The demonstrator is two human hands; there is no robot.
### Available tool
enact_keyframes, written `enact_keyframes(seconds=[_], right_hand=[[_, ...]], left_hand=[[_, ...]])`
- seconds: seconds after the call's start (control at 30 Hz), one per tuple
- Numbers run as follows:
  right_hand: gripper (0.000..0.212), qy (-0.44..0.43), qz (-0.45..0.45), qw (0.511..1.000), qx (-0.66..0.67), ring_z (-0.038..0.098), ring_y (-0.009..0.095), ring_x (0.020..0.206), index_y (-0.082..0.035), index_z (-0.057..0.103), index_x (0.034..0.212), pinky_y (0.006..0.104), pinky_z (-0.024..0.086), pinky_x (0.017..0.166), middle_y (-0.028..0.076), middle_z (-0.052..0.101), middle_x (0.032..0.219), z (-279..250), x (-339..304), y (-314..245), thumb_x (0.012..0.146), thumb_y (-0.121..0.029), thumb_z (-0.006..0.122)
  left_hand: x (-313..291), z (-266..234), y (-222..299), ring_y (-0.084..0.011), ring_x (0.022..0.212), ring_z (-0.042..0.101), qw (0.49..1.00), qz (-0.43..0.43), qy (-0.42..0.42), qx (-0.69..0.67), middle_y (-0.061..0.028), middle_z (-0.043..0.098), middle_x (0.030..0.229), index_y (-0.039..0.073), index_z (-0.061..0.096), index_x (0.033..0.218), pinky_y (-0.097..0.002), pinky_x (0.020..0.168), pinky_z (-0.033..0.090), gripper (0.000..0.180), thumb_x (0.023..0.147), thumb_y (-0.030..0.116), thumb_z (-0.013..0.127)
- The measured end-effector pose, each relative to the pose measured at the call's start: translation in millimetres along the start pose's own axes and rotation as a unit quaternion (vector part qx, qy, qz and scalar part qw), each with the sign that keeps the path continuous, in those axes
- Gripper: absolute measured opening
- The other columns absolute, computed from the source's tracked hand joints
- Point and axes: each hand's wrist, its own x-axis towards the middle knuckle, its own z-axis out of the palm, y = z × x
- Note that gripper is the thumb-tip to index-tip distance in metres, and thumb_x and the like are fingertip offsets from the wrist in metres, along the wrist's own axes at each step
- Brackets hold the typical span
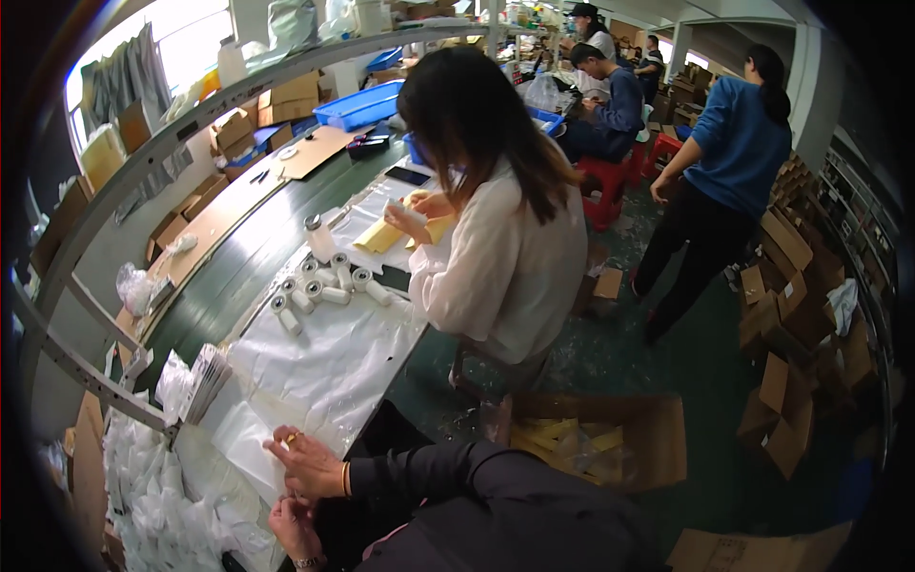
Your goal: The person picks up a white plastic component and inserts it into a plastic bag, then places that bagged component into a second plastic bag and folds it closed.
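Note:
At the near edge of the table, my right hand (312, 465), in a black sleeve, has its fingers bent together at the side of a translucent white plastic bag (243, 446). It seems to pinch the bag's edge. Just below, my left hand (294, 530) is closed, its fingertips pressed together close to the right hand; what they hold is too small to tell. A stack of flat printed bags (205, 383) lies beyond the plastic bag. Several white cylindrical rollers (329, 294) with dark round ends lie farther up on the white sheet (324, 353).
A co-worker (496, 219) in a pale top sits at the same table, handling yellow wrapping (379, 235). Packed white bags (157, 496) pile up at the left. An open carton (658, 443) stands on the floor to the right. Another person (734, 133) stands in the aisle.

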Motion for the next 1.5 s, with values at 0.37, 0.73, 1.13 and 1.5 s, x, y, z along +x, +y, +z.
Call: enact_keyframes(seconds=[0.37, 0.73, 1.13, 1.5], right_hand=[[0.053, -0.069, 0.079, 0.994, 0.018, 0.071, 0.041, 0.079, -0.008, 0.063, 0.139, 0.0482, 0.057, 0.071, 0.021, 0.072, 0.094, -42.3, -0.8, 14.9, 0.086, -0.004, 0.07], [0.038, -0.052, -0.001, 0.989, 0.137, 0.069, 0.02, 0.077, -0.007, 0.072, 0.129, 0.0325, 0.054, 0.066, 0.009, 0.07, 0.096, -29.5, 12.6, 0.0, 0.092, 0.004, 0.072], [0.042, -0.091, 0.028, 0.983, 0.159, 0.066, 0.013, 0.077, -0.004, 0.069, 0.133, 0.0277, 0.055, 0.069, 0.007, 0.067, 0.097, -43.5, -4.3, -8.8, 0.093, 0.008, 0.072], [0.035, -0.142, 0.209, 0.951, 0.178, 0.06, 0.003, 0.073, 0.0, 0.067, 0.132, 0.0205, 0.048, 0.064, 0.001, 0.069, 0.092, -62.3, -15.2, -5.1, 0.098, 0.005, 0.072]], left_hand=[[-32.3, 59.7, 26.9, -0.0133, 0.066, 0.066, 0.95, 0.13, 0.104, 0.264, -0.0062, 0.071, 0.085, 0.0, 0.056, 0.134, -0.0321, 0.054, 0.05, 0.052, 0.097, 0.023, 0.084], [-3.6, 65.5, 35.3, -0.0332, 0.068, 0.069, 0.819, 0.206, 0.182, 0.504, -0.0104, 0.069, 0.088, 0.006, 0.043, 0.159, -0.0433, 0.061, 0.054, 0.085, 0.086, 0.017, 0.084], [0.1, 71.6, 49.1, -0.0396, 0.071, 0.071, 0.688, 0.307, 0.206, 0.625, -0.0134, 0.074, 0.09, 0.013, 0.051, 0.157, -0.0485, 0.065, 0.056, 0.079, 0.083, 0.015, 0.078], [-27.7, 49.3, 43.0, -0.0228, 0.061, 0.069, 0.907, 0.133, 0.15, 0.371, -0.0098, 0.069, 0.08, 0.006, 0.044, 0.158, -0.0341, 0.055, 0.052, 0.069, 0.092, 0.003, 0.064]])
